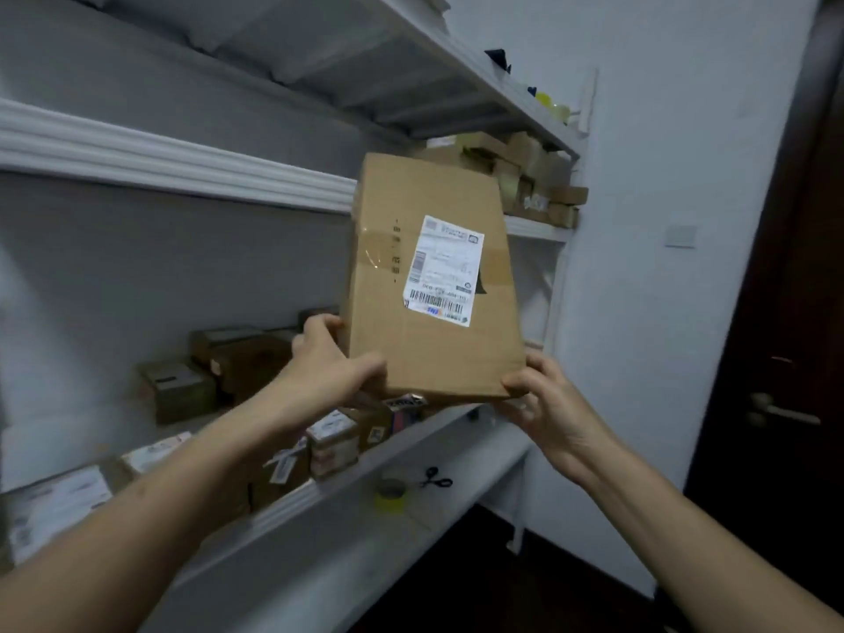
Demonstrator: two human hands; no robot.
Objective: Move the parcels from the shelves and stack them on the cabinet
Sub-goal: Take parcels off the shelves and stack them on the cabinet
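A tall brown cardboard parcel (434, 276) with a white shipping label is held up in front of the white shelves, clear of them. My left hand (329, 363) grips its lower left corner, thumb on the front face. My right hand (548, 399) grips its lower right corner from below. Several more brown parcels (525, 175) crowd the upper shelf behind it. On the lower shelf (315, 491) lie several other parcels (333, 445), some with white labels.
Below the shelves a white counter (479, 468) carries a roll of yellow tape (389, 495) and black scissors (436, 478). A dark door (804, 312) with a lever handle stands at the right. A white wall fills the space between shelves and door.
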